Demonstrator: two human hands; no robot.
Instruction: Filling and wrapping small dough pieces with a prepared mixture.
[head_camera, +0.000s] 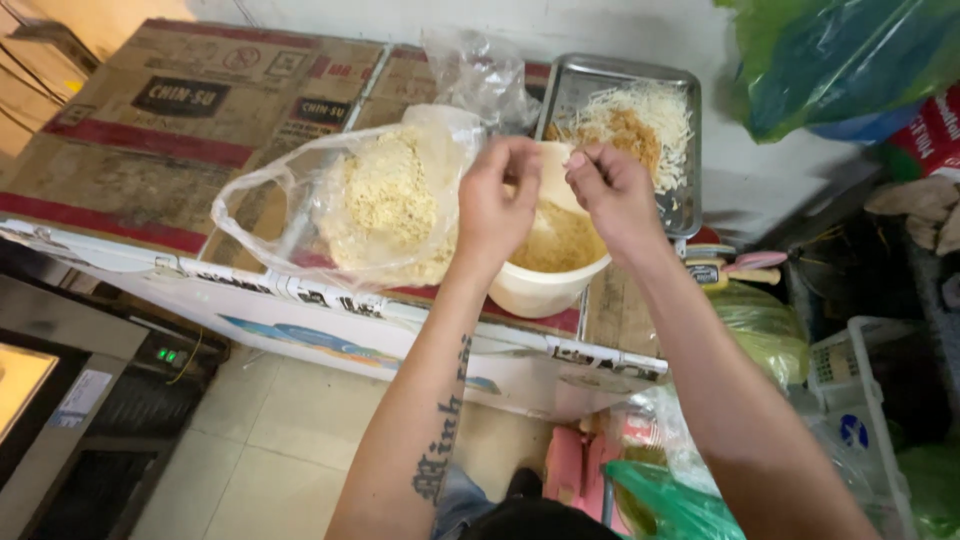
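Note:
My left hand (497, 205) and my right hand (612, 195) are raised together over a cream plastic tub (540, 285) that holds yellowish crumbs. Between their fingertips both hands pinch a thin pale sheet (553, 175), which looks like a wrapper. To the left lies a clear plastic bag (355, 205) full of pale yellow crumbly pieces, its mouth close to my left hand. Behind the tub, a metal tray (680, 205) carries shredded white strands and a brown crumbly heap.
Everything rests on a chest top covered with flattened cardboard (165, 120). A crumpled clear bag (480, 70) lies behind. Green plastic bags (820, 55) and a white crate (850, 380) crowd the right. A dark appliance (90, 420) stands at lower left on the tiled floor (280, 440).

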